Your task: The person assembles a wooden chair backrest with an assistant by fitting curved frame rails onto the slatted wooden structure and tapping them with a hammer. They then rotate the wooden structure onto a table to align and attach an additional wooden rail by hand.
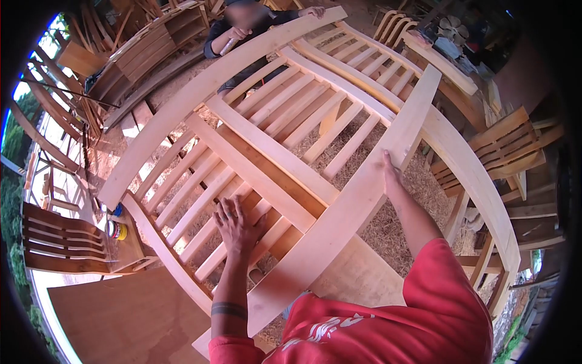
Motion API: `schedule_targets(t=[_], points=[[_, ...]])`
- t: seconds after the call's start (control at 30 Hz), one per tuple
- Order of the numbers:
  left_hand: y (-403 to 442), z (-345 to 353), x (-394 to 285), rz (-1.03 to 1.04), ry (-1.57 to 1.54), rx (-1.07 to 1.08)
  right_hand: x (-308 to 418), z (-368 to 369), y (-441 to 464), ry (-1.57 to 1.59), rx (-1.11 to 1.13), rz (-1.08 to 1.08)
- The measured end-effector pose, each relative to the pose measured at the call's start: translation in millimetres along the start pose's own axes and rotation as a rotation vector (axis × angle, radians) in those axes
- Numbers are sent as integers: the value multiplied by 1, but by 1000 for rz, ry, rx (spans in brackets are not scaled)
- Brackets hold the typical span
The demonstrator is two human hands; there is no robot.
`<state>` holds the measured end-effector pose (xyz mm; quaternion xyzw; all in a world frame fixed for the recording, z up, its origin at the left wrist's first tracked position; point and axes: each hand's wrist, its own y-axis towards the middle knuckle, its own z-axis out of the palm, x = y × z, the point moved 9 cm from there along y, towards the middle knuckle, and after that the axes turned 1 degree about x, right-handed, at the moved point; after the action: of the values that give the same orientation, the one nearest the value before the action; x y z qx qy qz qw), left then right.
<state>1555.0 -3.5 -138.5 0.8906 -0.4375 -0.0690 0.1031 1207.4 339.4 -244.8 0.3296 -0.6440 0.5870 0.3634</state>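
A large pale wooden slatted frame (260, 161) spreads before me, with rows of narrow slats between its rails. My left hand (236, 225) lies with fingers spread on the slats of the nearer left panel. My right hand (393, 174) holds the outer edge of the wide near board (357, 206); its thumb shows on top, and the other fingers are mostly hidden. Across the frame, a co-worker (254, 30) has one hand on the far curved board (224, 70). The co-worker's other hand holds a light-coloured object I cannot make out.
A small yellow-labelled can (116, 230) stands at the left beside a dark slatted backrest (60, 236). At lower left lies a brown sheet (127, 315). Slatted chair parts (503, 148) are at right, a fan (452, 29) at the back. Shavings (394, 233) cover the ground.
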Motion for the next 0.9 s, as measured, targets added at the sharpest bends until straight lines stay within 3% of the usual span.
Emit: schedule_targets(t=[0.23, 0.9], points=[[1, 6, 2, -57, 2, 110, -11, -4, 26, -118, -50, -75], [1, 3, 0, -25, 19, 91, -9, -3, 19, -53, -13, -51]])
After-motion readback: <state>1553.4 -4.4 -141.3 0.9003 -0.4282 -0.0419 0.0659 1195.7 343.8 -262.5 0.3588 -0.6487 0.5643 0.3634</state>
